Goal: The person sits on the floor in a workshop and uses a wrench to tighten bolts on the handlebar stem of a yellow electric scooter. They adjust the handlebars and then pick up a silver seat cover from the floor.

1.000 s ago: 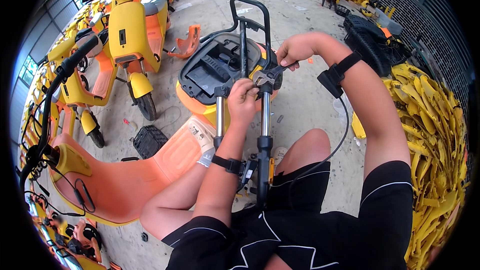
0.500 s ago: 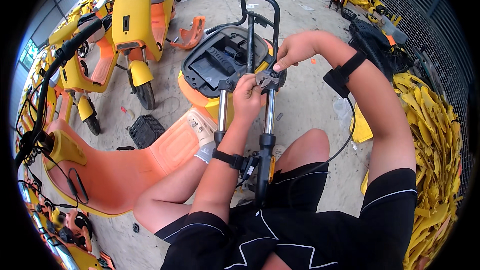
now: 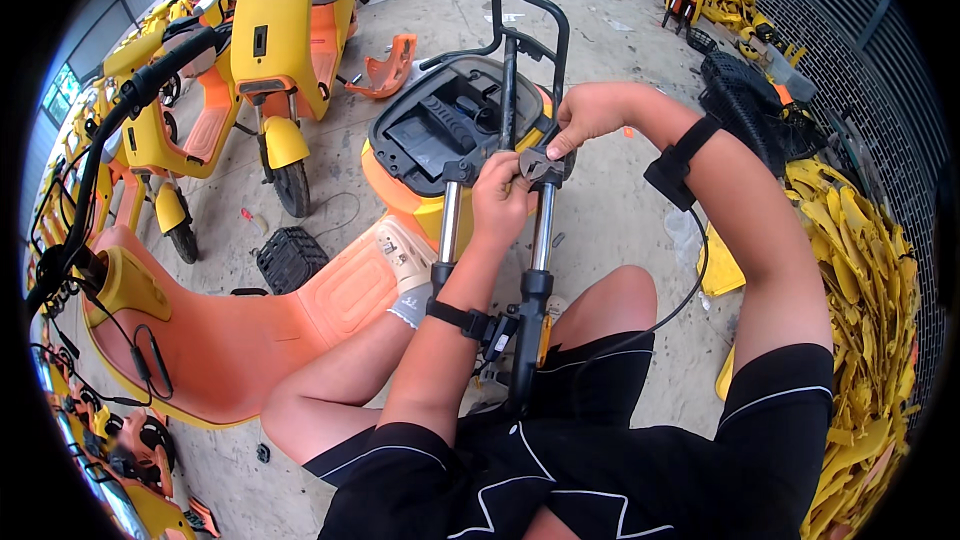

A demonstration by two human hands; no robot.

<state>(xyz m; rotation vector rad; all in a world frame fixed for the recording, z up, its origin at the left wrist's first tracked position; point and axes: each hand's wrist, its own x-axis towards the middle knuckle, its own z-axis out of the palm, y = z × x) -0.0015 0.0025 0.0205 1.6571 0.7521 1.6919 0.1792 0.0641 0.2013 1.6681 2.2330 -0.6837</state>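
A scooter's front fork [image 3: 537, 285] stands between my knees, with two chrome tubes and a black steerer tube [image 3: 508, 90] beyond its crown. My left hand [image 3: 500, 202] is closed at the crown, between the tubes. From its fingers a grey adjustable wrench [image 3: 534, 164] reaches to the right tube's clamp; the handle is mostly hidden. My right hand [image 3: 590, 118] is bent over the same clamp from the right, its thumb pressed down by the wrench head. Whether its curled fingers grip anything cannot be seen.
An orange scooter body [image 3: 220, 340] with a handlebar [image 3: 165, 65] lies close on the left. Past the fork sits an open grey seat bucket [image 3: 390, 155]. Yellow scooters [image 3: 275, 40] stand at the far left. Yellow panels [image 3: 850, 310] are heaped on the right, and a black crate [image 3: 290, 258] lies on the floor.
The view has shifted slightly. The wrench head has turned a little at the clamp, and my right thumb has come down closer to it. Both hands remain at the fork crown.
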